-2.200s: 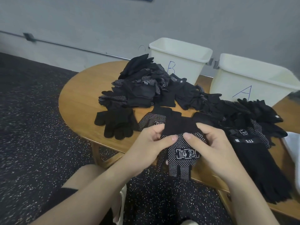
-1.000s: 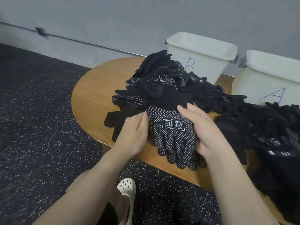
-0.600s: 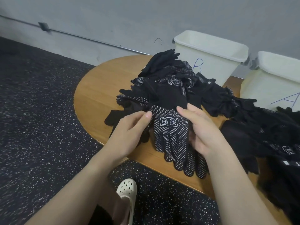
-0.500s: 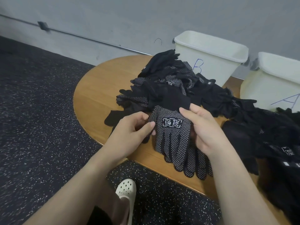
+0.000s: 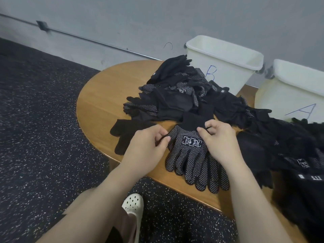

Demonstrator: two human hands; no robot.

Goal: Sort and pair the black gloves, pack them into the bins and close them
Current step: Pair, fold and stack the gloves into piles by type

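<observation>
Both hands now pinch the dotted glove pair point(image 5: 191, 155) by its cuff, fingers pointing toward the person

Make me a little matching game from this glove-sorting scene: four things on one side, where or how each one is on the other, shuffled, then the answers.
Things:
1. dotted glove pair
2. bin marked B
3. bin marked A
4. plain black glove

Descriptions:
a. farthest right, at the back of the table
b. lying flat just left of the left hand
c. pinched at the cuff by both hands, the right hand included
d. behind the glove heap, against the wall

Pairs: 1-c, 2-d, 3-a, 4-b
</observation>
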